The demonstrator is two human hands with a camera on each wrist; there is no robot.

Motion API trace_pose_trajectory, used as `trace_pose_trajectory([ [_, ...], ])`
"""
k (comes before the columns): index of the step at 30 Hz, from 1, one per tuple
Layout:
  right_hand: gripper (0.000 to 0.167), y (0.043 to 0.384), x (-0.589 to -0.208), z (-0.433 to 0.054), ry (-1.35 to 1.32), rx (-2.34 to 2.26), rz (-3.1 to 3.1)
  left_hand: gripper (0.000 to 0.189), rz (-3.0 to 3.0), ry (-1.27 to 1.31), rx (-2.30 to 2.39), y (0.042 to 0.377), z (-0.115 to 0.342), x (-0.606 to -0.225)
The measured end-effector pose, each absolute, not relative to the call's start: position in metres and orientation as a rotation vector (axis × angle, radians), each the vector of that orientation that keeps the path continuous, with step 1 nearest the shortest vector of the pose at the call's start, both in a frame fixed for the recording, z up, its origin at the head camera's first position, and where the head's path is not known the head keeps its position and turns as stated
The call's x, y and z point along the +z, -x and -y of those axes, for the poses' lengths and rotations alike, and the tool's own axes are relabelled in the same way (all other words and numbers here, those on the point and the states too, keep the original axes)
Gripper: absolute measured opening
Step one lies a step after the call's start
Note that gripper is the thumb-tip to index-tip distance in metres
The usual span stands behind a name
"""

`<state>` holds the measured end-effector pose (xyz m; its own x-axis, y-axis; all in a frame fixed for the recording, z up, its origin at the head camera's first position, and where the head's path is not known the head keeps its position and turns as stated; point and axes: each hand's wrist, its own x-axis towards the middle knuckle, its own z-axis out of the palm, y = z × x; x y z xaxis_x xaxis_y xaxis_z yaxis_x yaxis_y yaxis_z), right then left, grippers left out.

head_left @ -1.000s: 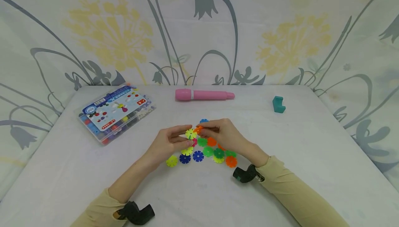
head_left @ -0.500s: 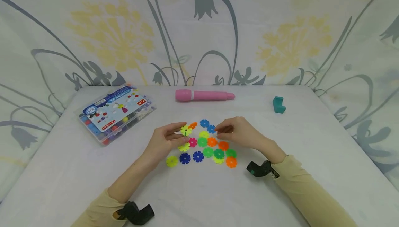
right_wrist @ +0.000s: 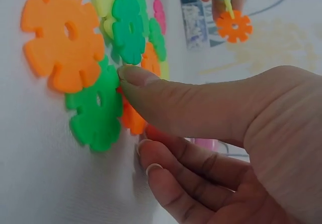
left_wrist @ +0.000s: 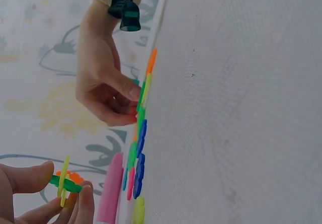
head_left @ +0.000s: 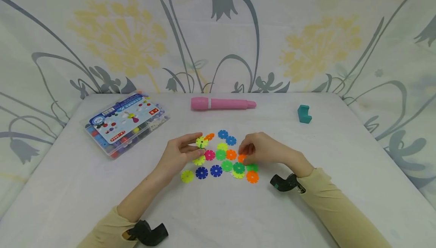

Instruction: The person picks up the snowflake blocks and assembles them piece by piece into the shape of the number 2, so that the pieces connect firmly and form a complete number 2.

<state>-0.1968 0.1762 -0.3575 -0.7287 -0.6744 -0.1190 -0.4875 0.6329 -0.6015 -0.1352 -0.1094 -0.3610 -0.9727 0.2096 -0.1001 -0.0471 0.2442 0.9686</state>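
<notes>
Left arm point(head_left: 143, 193) and right arm point(head_left: 335, 206) both stretched forward, angled inward. Left hand point(head_left: 177, 154) pinching, left thumb point(left_wrist: 30, 178) facing fingertips point(left_wrist: 87, 194). Right hand point(head_left: 265, 148): fingers point(right_wrist: 173, 191) bent, right thumb point(right_wrist: 196, 103) nearly straight opposite them; firm grip or none, can't tell from here.

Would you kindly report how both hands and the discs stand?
Left hand holds joined green, yellow and orange discs. Right hand at an orange disc, grip unclear. Green disc close beside it.

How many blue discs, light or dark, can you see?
4: one light blue disc farthest back, another at its right, a dark blue disc nearer the front, another at its right. More may be hidden.
</notes>
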Motion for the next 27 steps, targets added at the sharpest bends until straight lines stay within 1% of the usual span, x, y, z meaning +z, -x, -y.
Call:
trace_pose_trajectory([
  [10,0.017,0.197,-0.362,-0.174,0.871,-0.756,-2.531,0.053,-2.287,-0.120,1.812,0.135,0.109,-0.360],
  [15,0.018,0.196,-0.360,-0.173,0.858,-0.760,-2.516,0.052,-2.285,-0.126,1.816,0.136,0.109,-0.359],
  [20,0.020,0.197,-0.353,-0.172,0.783,-0.765,-2.504,0.053,-2.282,-0.133,1.814,0.136,0.108,-0.359],
  [23,0.017,0.199,-0.346,-0.168,0.733,-0.871,-2.546,0.053,-2.275,-0.128,1.817,0.136,0.108,-0.359],
  [27,0.013,0.201,-0.339,-0.156,0.717,-1.185,-2.600,0.053,-2.265,-0.115,1.818,0.135,0.108,-0.359],
])
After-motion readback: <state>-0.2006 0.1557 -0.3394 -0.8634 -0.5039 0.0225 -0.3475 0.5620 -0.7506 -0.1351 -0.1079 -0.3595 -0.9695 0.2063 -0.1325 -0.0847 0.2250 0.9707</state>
